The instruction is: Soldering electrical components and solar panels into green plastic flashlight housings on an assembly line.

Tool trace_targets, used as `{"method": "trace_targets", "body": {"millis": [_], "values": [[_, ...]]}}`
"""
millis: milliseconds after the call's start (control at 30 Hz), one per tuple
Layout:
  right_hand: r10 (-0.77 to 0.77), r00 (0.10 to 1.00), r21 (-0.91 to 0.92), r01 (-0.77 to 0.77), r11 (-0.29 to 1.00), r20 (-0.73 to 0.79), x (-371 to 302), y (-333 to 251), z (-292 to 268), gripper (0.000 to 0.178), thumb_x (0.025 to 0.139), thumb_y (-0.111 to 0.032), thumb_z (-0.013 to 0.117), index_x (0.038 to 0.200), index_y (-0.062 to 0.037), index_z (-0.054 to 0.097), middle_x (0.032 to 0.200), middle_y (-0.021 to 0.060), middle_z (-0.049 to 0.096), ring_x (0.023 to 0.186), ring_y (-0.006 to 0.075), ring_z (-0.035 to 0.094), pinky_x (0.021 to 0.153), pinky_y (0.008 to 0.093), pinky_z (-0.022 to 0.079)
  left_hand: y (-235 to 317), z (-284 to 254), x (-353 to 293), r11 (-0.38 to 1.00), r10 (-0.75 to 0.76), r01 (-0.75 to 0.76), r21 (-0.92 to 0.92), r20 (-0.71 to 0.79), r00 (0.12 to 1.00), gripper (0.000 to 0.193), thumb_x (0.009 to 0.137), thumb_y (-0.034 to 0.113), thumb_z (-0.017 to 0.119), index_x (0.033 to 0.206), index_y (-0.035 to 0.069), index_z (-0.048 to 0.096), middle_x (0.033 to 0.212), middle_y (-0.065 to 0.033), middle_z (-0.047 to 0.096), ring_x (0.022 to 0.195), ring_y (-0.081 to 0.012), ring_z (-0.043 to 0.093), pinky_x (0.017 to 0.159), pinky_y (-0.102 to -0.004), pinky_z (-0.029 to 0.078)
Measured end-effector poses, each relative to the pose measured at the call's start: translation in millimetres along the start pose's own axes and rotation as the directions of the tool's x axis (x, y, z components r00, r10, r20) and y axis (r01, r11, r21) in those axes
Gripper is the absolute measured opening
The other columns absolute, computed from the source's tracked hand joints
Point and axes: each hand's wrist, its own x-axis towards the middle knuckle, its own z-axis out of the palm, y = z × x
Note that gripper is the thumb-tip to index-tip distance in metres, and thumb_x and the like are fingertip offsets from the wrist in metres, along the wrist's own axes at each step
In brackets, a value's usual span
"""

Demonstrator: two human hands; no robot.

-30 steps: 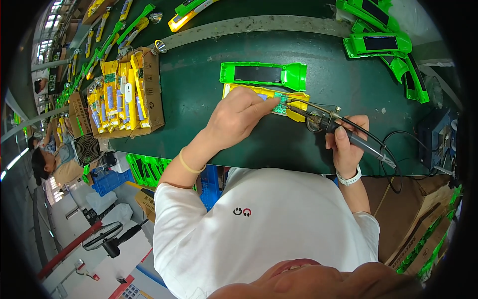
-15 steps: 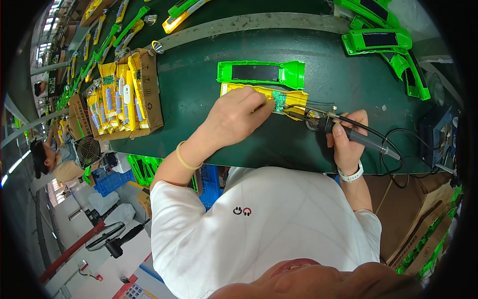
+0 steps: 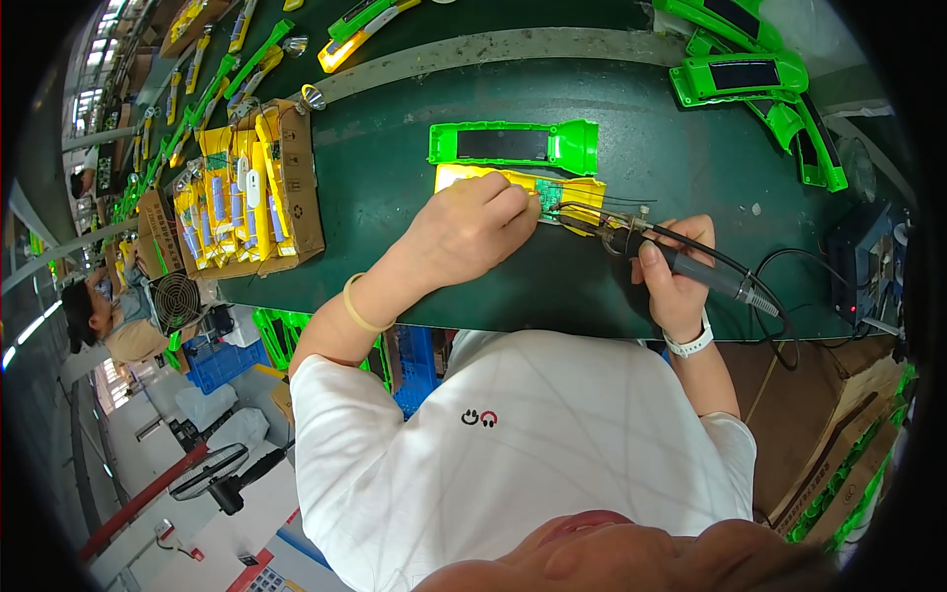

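Note:
A yellow plastic housing (image 3: 589, 187) lies on the green mat with a small green circuit board (image 3: 548, 195) and thin wires in it. My left hand (image 3: 475, 229) rests over its left part, fingertips pinched at the board's edge; whatever they grip is hidden. In my right hand (image 3: 677, 288) is a soldering iron (image 3: 712, 276) with a dark handle and black cable. Its thin metal end points left at the board's right side; whether it touches cannot be made out. Just beyond lies a green shell (image 3: 575, 148) with a dark panel.
At left stands a cardboard box (image 3: 301, 187) full of yellow housings with batteries. Green shells (image 3: 745, 77) are piled at the far right. A dark soldering station (image 3: 856, 259) with a red light sits right, the cable looping near it. A metal strip (image 3: 493, 47) crosses the table's far side.
My right hand has shifted slightly left with the soldering iron, bringing its end nearer the board. The left hand keeps its pinch in nearly the same place.

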Motion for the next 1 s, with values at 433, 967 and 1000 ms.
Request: {"method": "trace_targets", "body": {"millis": [433,967,1000], "values": [[0.009,0.953,0.289,0.083,0.954,-0.304,5.3,-13.7,-11.9,0.025,0.084,-0.016,0.058,0.091,-0.0066,0.036,0.074,0.0077,0.049,0.044,0.0118,0.046,0.039,0.0212,0.036,-3.1,-3.6,1.1,0.998,-0.001,0.001,-0.063,0.005,1.000,0.016,0.066,0.006,0.069,0.081,0.006,0.065,0.071,-0.0025,0.049,0.059,-0.0164,0.049,0.049,-0.0287,0.043],[0.044,0.955,0.244,0.030,0.969,-0.293,50.2,-41.4,-18.4,0.021,0.087,-0.022,0.055,0.091,-0.0086,0.040,0.064,0.0071,0.053,0.047,0.0127,0.052,0.038,0.0201,0.034,19.3,30.2,34.1,0.844,-0.429,0.358,-0.400,-0.103,0.897,0.027,0.074,0.008,0.065,0.097,0.003,0.053,0.073,-0.0067,0.056,0.065,-0.0234,0.053,0.059,-0.0330,0.041],[0.060,0.958,0.260,0.015,0.965,-0.280,55.7,-39.7,-15.0,0.021,0.087,-0.022,0.055,0.091,-0.0086,0.040,0.064,0.0071,0.053,0.047,0.0126,0.052,0.038,0.0202,0.034,18.6,33.4,36.9,0.899,-0.351,0.309,-0.309,-0.090,0.932,0.021,0.074,0.009,0.066,0.091,0.003,0.056,0.071,-0.0051,0.056,0.063,-0.0218,0.052,0.056,-0.0325,0.039]]}}
